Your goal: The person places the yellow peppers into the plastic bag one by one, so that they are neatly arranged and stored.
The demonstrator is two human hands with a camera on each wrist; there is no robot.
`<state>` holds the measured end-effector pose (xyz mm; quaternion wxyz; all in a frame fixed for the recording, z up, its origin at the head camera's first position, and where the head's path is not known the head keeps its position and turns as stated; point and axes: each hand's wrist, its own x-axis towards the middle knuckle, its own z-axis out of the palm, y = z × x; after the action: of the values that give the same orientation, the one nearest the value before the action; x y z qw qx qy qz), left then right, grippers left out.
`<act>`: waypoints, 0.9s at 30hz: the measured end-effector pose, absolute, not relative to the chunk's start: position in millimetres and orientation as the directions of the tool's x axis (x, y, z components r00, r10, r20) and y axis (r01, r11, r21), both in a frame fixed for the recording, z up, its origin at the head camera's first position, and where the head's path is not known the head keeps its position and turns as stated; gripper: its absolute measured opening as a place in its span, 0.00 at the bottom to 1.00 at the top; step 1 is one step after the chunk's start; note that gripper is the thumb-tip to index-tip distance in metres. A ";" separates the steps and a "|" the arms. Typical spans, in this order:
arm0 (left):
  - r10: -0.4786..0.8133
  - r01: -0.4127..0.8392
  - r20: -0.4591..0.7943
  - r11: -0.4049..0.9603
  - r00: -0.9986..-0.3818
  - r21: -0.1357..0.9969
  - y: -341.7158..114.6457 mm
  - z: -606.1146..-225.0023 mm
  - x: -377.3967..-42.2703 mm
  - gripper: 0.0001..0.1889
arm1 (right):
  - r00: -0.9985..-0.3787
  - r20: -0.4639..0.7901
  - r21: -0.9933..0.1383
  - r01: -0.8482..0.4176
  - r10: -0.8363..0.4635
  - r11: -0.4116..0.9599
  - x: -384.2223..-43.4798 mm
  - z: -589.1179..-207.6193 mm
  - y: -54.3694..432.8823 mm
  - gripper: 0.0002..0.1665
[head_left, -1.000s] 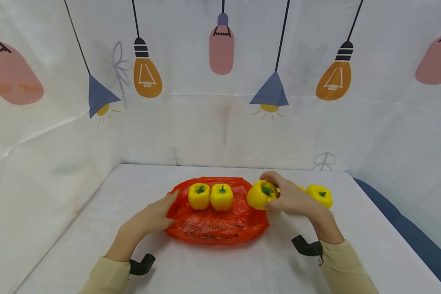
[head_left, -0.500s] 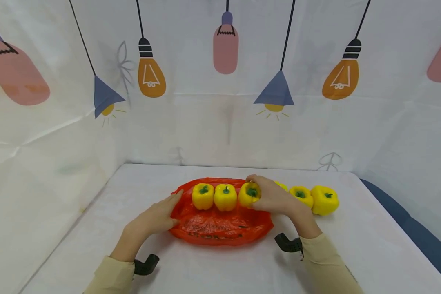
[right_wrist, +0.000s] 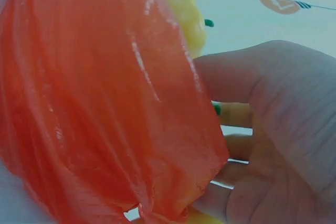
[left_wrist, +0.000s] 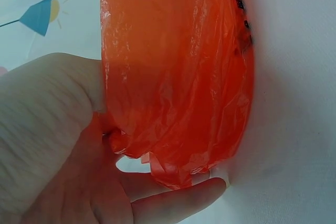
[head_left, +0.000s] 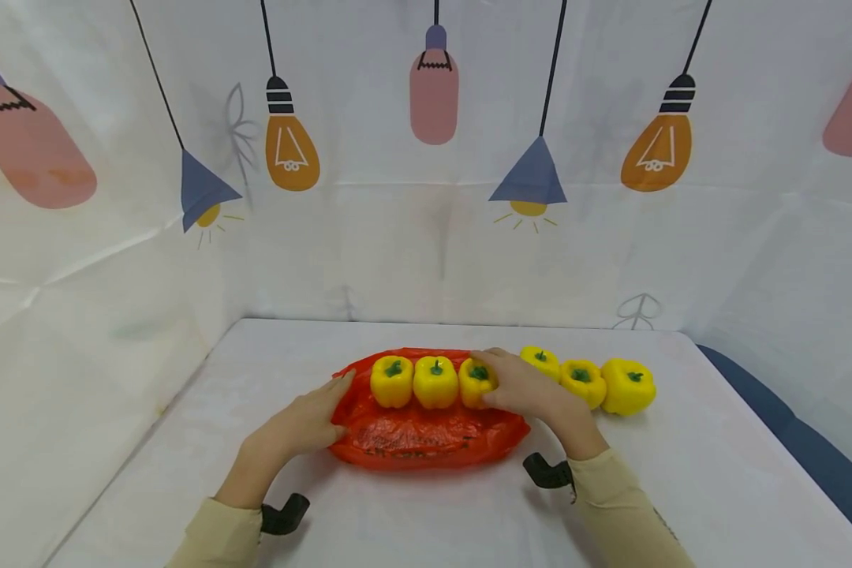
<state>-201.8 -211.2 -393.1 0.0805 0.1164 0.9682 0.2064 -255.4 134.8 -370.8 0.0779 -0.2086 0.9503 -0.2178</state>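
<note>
A red plastic bag (head_left: 412, 438) lies spread on the white table. Two yellow bell peppers, a left one (head_left: 390, 382) and a middle one (head_left: 436, 383), stand side by side in it, green stems up. My right hand (head_left: 528, 386) grips a third yellow bell pepper (head_left: 476, 383) at the right end of that row, thumb and fingers around it. At the bag's left side my left hand (head_left: 301, 418) holds the rim, thumb passing over the edge. In the left wrist view, the fingers (left_wrist: 173, 203) lie under the crumpled bag end. Red film hides most peppers in the right wrist view.
Right of the bag, three more yellow bell peppers, one at the back (head_left: 539, 361), one in the middle (head_left: 584, 382) and one at the right (head_left: 628, 386), stand in a slanting row behind my right forearm. A white curtain (head_left: 397, 260) with printed lamps hangs behind the table (head_left: 426, 521).
My right hand has carried the third pepper left and set it in line with the other two in the bag. My left hand stays at the bag's rim.
</note>
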 end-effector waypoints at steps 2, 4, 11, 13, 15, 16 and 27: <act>0.256 0.188 -0.112 0.888 -0.960 0.419 -211.0 -393.3 -201.8 0.44 | -0.901 -0.050 -0.432 -0.370 -0.432 0.822 -254.9 -370.9 135.4 0.41; 0.255 0.186 -0.116 0.888 -0.960 0.420 -210.8 -393.4 -201.7 0.44 | -0.900 -0.044 -0.417 -0.378 -0.434 0.827 -254.7 -371.4 135.9 0.40; 0.255 0.184 -0.118 0.888 -0.960 0.422 -210.2 -393.4 -201.4 0.43 | -0.896 -0.051 -0.399 -0.387 -0.442 0.831 -252.2 -369.2 137.7 0.39; 0.252 0.181 -0.119 0.888 -0.960 0.424 -210.1 -393.1 -201.1 0.43 | -0.893 -0.057 -0.415 -0.386 -0.447 0.824 -250.6 -366.4 139.2 0.39; 0.249 0.176 -0.122 0.888 -0.961 0.425 -209.9 -392.6 -200.6 0.43 | -0.891 -0.051 -0.435 -0.387 -0.451 0.813 -249.3 -363.1 141.6 0.39; 0.248 0.175 -0.124 0.889 -0.961 0.423 -209.9 -392.5 -200.5 0.43 | -0.889 -0.044 -0.442 -0.392 -0.456 0.807 -248.9 -361.4 143.0 0.39; 0.250 0.177 -0.121 0.886 -0.960 0.428 -209.3 -389.2 -198.6 0.43 | -0.910 0.063 -0.539 -0.376 -0.410 0.754 -251.8 -348.8 172.9 0.36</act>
<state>-198.6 -209.3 -389.2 0.0869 0.1105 0.9672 0.2114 -251.8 172.9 -348.8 0.0295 -0.2099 0.9360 -0.2811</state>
